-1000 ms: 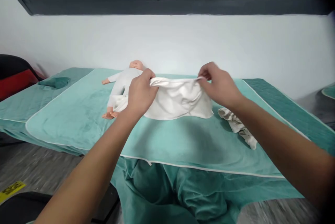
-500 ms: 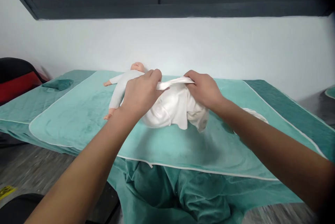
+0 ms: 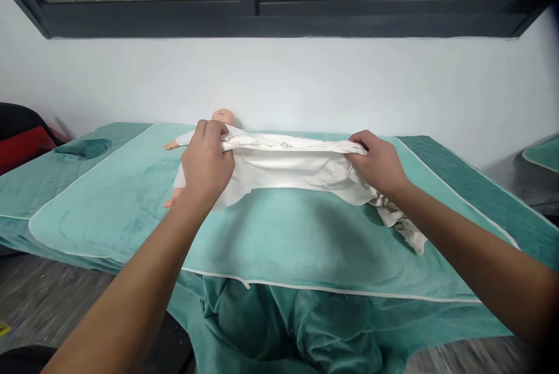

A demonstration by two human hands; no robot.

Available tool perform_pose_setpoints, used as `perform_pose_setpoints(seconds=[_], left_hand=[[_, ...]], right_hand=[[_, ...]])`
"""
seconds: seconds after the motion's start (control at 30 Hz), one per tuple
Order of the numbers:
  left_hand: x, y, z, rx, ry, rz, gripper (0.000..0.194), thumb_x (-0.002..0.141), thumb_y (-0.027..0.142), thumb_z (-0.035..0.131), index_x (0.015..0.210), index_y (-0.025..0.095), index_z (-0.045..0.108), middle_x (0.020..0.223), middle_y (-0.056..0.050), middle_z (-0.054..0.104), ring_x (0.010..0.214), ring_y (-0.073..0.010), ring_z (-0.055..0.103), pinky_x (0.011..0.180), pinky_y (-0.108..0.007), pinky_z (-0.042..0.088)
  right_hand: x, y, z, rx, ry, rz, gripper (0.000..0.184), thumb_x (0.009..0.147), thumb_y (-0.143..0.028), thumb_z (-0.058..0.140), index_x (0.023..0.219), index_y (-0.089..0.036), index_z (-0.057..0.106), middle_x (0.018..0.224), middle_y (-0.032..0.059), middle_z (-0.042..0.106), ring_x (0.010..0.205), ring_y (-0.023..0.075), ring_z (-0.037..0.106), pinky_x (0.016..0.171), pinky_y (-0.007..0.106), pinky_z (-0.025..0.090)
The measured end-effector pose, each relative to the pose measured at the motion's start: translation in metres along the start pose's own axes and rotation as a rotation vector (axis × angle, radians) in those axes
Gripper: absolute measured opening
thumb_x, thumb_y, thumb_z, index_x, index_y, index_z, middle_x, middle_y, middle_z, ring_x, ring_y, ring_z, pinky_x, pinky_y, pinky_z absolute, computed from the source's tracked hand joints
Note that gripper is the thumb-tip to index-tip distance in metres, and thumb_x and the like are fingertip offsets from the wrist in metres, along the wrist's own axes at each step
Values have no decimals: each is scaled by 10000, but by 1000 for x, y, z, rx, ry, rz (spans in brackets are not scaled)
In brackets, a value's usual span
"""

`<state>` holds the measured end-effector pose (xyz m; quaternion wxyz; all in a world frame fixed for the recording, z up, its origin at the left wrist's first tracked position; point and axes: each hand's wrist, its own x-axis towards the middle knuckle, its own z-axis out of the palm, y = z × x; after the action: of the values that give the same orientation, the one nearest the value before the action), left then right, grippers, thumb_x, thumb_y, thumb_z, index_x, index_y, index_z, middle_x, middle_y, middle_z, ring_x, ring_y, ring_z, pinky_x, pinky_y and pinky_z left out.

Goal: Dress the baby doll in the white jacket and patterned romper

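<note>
A white baby garment (image 3: 288, 165) with small printed figures is stretched level between my hands, above the bed. My left hand (image 3: 208, 161) is closed on its left end, and my right hand (image 3: 378, 164) pinches the right end. One bunched part of the cloth, perhaps a sleeve, dangles below my right hand. Behind my left hand lies a baby doll (image 3: 223, 117) in a pale suit; its head, an arm and a foot show, while the hand and cloth cover much of its body. Which garment it is exactly, I cannot tell.
A light green plush sheet (image 3: 109, 199) with white piping covers the bed, over a darker green cover (image 3: 458, 170). A white wall (image 3: 283, 83) and a dark-framed window stand behind. At the left is a black and red chair (image 3: 26, 138).
My hands have moved apart, pulling the garment from a bunched shape into a wide, taut stretch. Its printed band now shows, and the cloth hangs lower at the right.
</note>
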<state>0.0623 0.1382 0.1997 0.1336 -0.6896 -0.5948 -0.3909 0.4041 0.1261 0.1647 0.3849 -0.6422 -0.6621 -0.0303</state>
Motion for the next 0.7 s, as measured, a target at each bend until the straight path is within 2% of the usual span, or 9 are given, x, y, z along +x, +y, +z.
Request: perform_pose_setpoints(seconds=[0.13,0.23,0.3,0.37,0.47,0.57,0.7], left_hand=[[1,-1,5,-229,49,-30,392,777,10,468,1077,251,545,1062,-39,668,966,-219,622,784,-337,482],[3,3,5,-294,92,-39,384,791,9,463,1081,244,555,1064,-36,669,987,-210,625,832,-338,492],[4,3,3,-285,111,-44,382,781,2,468,1069,237,559,1080,-42,664,1018,-213,621,863,-345,491],[5,0,3,-240,113,-45,403,759,-9,472,1068,235,558,1097,-47,659,1043,-220,616,880,-353,490],[4,-8,7,-116,70,-43,462,718,-11,487,1097,245,553,1140,-53,648,1047,-240,614,861,-366,496],[0,-17,16,-4,-2,-51,480,705,2,488,1109,253,558,1156,-67,645,1026,-263,620,801,-376,500],[-8,-22,18,93,-87,-46,469,719,14,473,1102,262,580,1159,-69,666,1032,-275,631,739,-362,484]], right_hand=[[-1,-6,-8,-44,119,-204,344,812,-177,516,1125,-240,644,1138,77,676,1013,242,627,829,351,481],[-3,-12,-16,-34,25,-344,527,754,-88,468,1233,-239,628,1212,71,663,1105,252,624,900,374,491],[-4,-14,-22,31,-67,-370,589,712,-67,465,1244,-253,635,1206,44,678,1102,244,636,919,374,499],[-5,-13,-26,127,-121,-340,567,685,-70,472,1182,-259,669,1160,22,700,1054,228,655,906,357,509],[-4,-3,-24,205,-65,-200,441,685,-99,493,1038,-240,716,1028,19,728,957,220,669,868,343,515],[-4,13,-15,187,10,-10,374,697,-127,508,984,-223,727,965,32,739,907,219,664,831,334,507],[-7,24,-12,64,-71,138,376,696,-144,503,977,-245,732,977,21,752,873,210,658,745,301,478]])
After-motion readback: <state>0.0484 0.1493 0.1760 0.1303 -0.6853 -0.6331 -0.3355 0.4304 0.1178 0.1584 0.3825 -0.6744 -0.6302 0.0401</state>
